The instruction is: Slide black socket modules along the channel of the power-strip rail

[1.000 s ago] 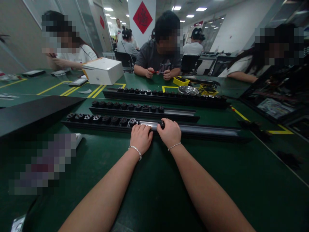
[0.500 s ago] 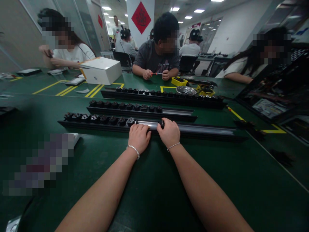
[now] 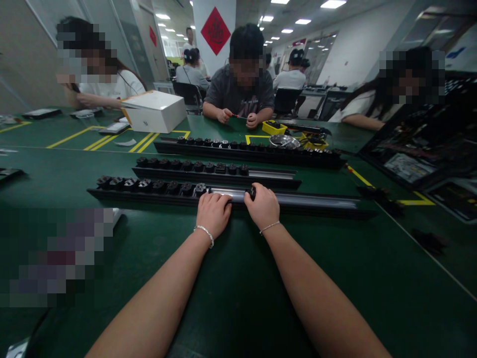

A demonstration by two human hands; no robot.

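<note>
A long black rail [image 3: 316, 203] with a shiny silvery channel lies across the green table in front of me. Several small black socket-like modules [image 3: 158, 185] sit side by side along its left part. My left hand [image 3: 213, 215] has its fingers curled over the rail's near edge, just right of the last module [image 3: 200, 188] in the row. Between the thumb and fingers of my right hand [image 3: 265, 208] is another small black module [image 3: 253, 192], at the channel and apart from the row. My right fingers partly cover this piece, so its seating cannot be made out.
Behind lie a second rail [image 3: 276, 175] and a third rail [image 3: 257, 152], both carrying modules. A white box [image 3: 156, 115], a metal bowl [image 3: 284, 142] and a yellow bin [image 3: 275, 128] stand farther back. Across the table a person [image 3: 240, 89] holds a screwdriver [image 3: 238, 116]. Dark parts [image 3: 428, 241] lie at right.
My hands keep nearly the same place on the rail, with the right one still on the loose module. The view shifts slightly. The person opposite now faces down toward the screwdriver.
</note>
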